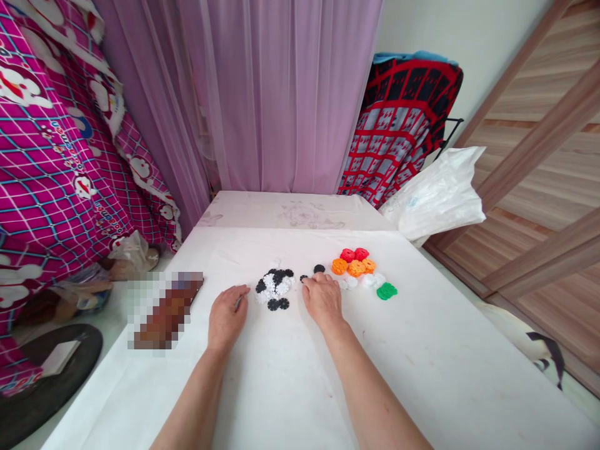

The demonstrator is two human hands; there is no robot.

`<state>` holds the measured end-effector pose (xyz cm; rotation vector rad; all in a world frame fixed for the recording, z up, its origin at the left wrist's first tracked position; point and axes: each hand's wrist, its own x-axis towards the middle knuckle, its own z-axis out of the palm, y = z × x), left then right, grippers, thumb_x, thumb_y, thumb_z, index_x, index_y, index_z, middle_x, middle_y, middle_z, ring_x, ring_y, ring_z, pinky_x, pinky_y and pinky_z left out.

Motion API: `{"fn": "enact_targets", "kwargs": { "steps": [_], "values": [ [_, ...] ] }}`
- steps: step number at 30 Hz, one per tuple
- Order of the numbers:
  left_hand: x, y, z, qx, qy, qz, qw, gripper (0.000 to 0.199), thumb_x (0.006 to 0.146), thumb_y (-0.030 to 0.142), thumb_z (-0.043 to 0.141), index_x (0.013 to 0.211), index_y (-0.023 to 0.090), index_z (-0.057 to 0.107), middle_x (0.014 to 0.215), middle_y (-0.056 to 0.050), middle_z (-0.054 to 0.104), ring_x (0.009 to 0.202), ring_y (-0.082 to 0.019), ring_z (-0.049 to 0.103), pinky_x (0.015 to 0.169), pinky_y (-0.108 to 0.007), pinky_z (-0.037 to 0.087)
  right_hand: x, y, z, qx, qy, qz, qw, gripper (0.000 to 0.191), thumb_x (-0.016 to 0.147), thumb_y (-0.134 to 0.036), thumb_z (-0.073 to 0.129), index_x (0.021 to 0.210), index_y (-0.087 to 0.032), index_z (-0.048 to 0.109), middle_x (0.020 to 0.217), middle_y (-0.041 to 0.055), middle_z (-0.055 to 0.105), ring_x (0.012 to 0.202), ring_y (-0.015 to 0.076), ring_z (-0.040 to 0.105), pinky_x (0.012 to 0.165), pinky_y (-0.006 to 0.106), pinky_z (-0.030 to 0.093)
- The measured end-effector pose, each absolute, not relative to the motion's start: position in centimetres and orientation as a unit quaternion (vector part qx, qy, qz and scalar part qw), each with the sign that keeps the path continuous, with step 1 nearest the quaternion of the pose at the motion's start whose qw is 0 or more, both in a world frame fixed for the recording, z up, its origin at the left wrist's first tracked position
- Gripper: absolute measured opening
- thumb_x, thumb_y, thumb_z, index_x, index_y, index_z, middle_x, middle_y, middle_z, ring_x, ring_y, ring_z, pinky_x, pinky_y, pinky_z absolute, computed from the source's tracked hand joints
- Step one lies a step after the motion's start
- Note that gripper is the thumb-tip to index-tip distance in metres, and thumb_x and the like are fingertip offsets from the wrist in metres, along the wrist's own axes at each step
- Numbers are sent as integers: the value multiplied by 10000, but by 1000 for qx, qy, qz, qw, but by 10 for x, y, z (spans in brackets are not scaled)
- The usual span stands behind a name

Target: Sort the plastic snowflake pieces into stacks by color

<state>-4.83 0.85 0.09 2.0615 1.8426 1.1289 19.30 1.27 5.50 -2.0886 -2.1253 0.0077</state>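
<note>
My right hand (322,299) is over the table with its fingers bent down and its fingertips closed on a small black snowflake disc (304,279). Another black disc (319,268) lies just beyond the knuckles. Resting on the table, my left hand (228,317) has its fingers reaching to the right, with no disc visible in them; a small grey spot near its thumb is too small to make out. Between the hands lies a loose group of white snowflake discs (282,287) and black snowflake discs (272,305), some overlapping. Part of what lies under my right palm is hidden.
Right of my right hand are piles of orange discs (356,268), red discs (347,254), white discs (370,280) and green discs (387,291). A pixelated brown object (164,312) lies at the table's left edge. A white plastic bag (435,194) stands beyond the right edge.
</note>
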Motion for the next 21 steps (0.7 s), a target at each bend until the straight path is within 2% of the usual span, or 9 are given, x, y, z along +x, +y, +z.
{"fn": "enact_targets", "kwargs": {
  "steps": [3, 8, 15, 21],
  "values": [
    [-48, 8, 2, 688, 617, 374, 78, 305, 859, 300, 438, 971, 234, 714, 1061, -44, 740, 1035, -232, 660, 991, -405, 487, 190, 19, 58, -716, -694, 0, 77, 279, 915, -306, 498, 1104, -203, 677, 1070, 125, 621, 1019, 241, 528, 839, 350, 380],
    [-47, 7, 4, 688, 616, 377, 75, 310, 857, 302, 438, 971, 229, 716, 1052, -48, 743, 1028, -233, 665, 980, -398, 494, 180, 33, 63, -742, -669, 36, 33, 292, 910, -342, 517, 1034, -143, 690, 1080, 162, 641, 1032, 264, 580, 787, 344, 432],
    [-47, 7, 4, 687, 616, 380, 72, 300, 847, 286, 448, 967, 238, 719, 1044, -40, 746, 1031, -231, 665, 988, -397, 492, 175, 46, 67, -756, -650, 80, 16, 325, 880, -330, 551, 1102, -121, 663, 1112, 180, 660, 1038, 260, 624, 785, 330, 460],
    [-47, 7, 5, 685, 618, 376, 82, 314, 847, 294, 439, 969, 231, 721, 1063, -46, 741, 1038, -238, 661, 990, -417, 490, 191, 40, 70, -747, -657, 82, 51, 300, 855, -368, 550, 1051, -182, 680, 1082, 120, 686, 973, 224, 651, 753, 293, 450]
  ]
}}
